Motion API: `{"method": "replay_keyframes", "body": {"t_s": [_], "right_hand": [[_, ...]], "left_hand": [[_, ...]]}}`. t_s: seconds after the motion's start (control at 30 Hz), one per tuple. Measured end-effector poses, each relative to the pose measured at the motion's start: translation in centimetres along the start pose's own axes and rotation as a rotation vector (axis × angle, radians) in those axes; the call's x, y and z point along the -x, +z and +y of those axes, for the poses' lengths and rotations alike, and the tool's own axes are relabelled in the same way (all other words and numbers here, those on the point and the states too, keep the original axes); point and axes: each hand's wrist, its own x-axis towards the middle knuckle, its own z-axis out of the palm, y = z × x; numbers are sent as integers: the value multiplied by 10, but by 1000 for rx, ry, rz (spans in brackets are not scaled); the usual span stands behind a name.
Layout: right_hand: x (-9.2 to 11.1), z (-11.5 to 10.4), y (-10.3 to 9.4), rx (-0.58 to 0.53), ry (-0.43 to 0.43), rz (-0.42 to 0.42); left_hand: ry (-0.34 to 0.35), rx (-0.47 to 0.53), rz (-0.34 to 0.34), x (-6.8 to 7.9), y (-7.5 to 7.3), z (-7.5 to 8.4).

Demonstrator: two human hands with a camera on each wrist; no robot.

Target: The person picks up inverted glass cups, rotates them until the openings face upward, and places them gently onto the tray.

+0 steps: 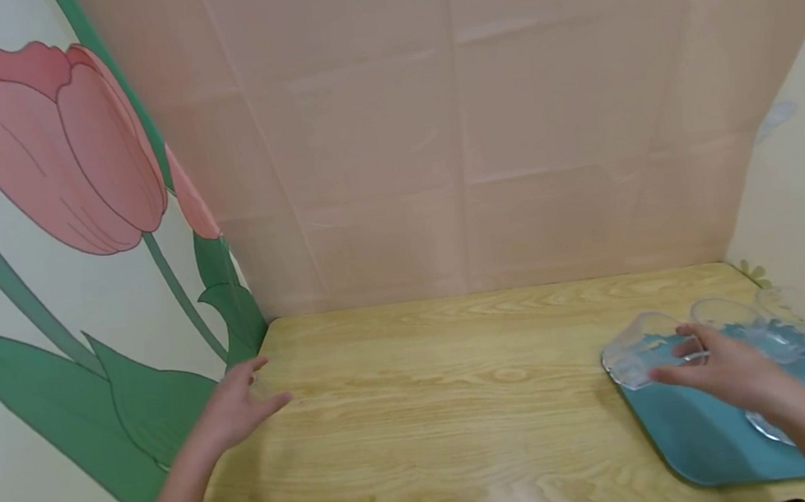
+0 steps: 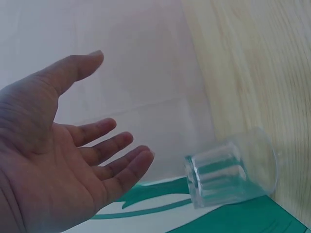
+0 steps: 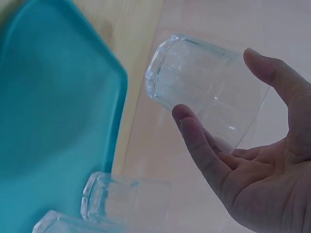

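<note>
My right hand (image 3: 262, 170) grips a clear drinking glass (image 3: 204, 87) near its rim, thumb on one side and fingers on the other. The glass tilts over the left back corner of the blue-green tray (image 1: 700, 441), its thick faceted base toward the tray. At the table's left side my left hand (image 1: 238, 410) is held with thumb and fingers spread and nothing in it. Close beside its fingertips, in the left wrist view, another clear glass (image 2: 233, 170) stands on the table, rim down and thick base up.
Several more clear glasses (image 1: 800, 309) stand on the tray at the table's right end. The wood-grain table (image 1: 428, 414) meets a pinkish sheet (image 1: 358, 123) at the back. A wall painted with tulips (image 1: 55, 150) borders the left side.
</note>
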Motion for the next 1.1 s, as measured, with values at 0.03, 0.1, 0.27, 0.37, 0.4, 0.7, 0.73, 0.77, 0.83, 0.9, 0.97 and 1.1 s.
{"method": "replay_keyframes", "body": {"t_s": [0.03, 0.1, 0.27, 0.37, 0.4, 0.7, 0.73, 0.77, 0.83, 0.9, 0.97, 1.1], "right_hand": [[-1, 1, -1, 5, 12, -6], [-3, 4, -3, 19, 37, -22], [-8, 12, -5, 59, 62, -30], [-10, 17, -5, 74, 54, -16], [-11, 18, -5, 80, 56, -12], [-13, 25, -6, 102, 52, 18], [-13, 24, -6, 104, 50, 20], [-12, 23, -6, 105, 49, 21], [-12, 22, -7, 104, 47, 18], [-11, 21, -7, 103, 42, 21], [-10, 20, -7, 107, 38, 29], [-9, 20, -8, 121, 35, 42]], "left_hand": [[-7, -6, 0, -1, 0, -2], [-10, -19, 2, -3, 0, -7], [-27, -51, 6, -8, -1, -19], [-36, -79, -2, -11, -2, -24], [-44, -90, -7, -12, -3, -26], [-96, -149, -35, -20, -3, -36], [-103, -153, -37, -20, -4, -37], [-107, -156, -38, -20, -4, -38], [-119, -163, -43, -21, -5, -39], [-126, -166, -47, -21, -5, -41], [-128, -165, -46, -22, -4, -44], [-127, -158, -41, -23, -3, -49]]}}
